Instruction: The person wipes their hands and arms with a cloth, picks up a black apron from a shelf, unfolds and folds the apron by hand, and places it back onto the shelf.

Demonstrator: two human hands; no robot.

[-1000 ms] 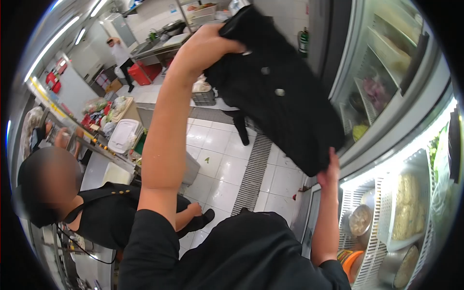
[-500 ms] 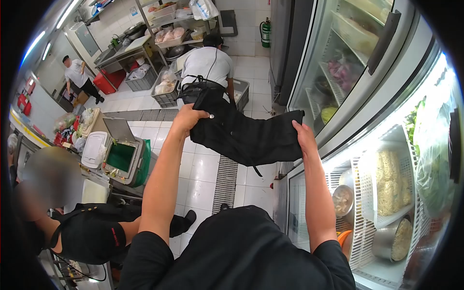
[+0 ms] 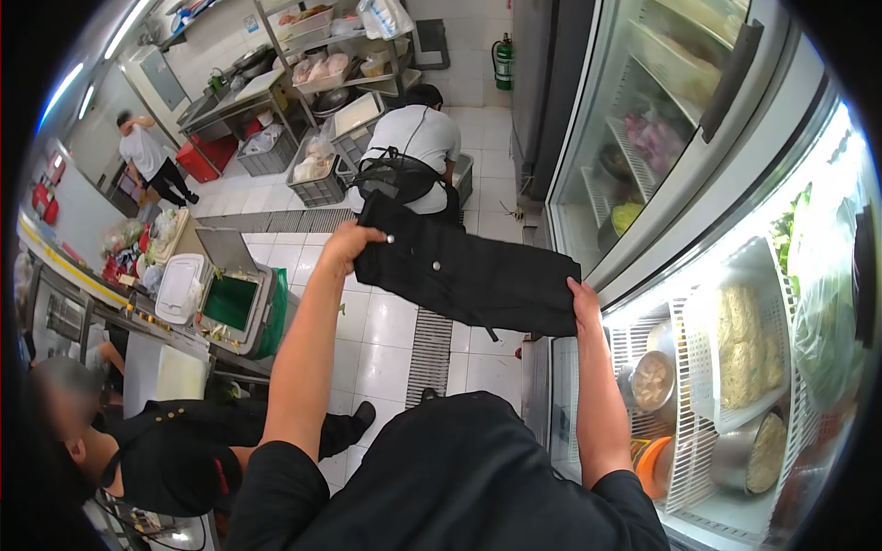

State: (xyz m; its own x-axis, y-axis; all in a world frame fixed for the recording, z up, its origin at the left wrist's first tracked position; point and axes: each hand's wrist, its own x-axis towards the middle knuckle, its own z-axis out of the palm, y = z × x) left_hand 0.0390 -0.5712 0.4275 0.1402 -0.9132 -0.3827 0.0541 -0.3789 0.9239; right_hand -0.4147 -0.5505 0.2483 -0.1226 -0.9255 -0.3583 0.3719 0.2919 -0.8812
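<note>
A black cloth garment (image 3: pixel 469 275) with round metal snaps is stretched between my two hands, out in front of my chest above the tiled floor. My left hand (image 3: pixel 352 244) pinches its upper left end, close to a snap. At its right end, my right hand (image 3: pixel 584 305) grips the edge, thumb on top. A thin strap hangs from the garment's lower edge. The cloth lies roughly level, folded into a long band, and hides part of the floor drain (image 3: pixel 428 358).
An open lit fridge (image 3: pixel 687 404) with racks, bowls and bagged greens stands at my right. A co-worker in black (image 3: pixel 175 455) is close at my left. Another person (image 3: pixel 413 138) crouches ahead near grey crates (image 3: pixel 317 184). An open bin (image 3: pixel 231 298) stands left.
The garment came down from a raised, slanted hold to a nearly level one, and now looks flatter. The crouching person bent lower, and the co-worker at left shifted further left.
</note>
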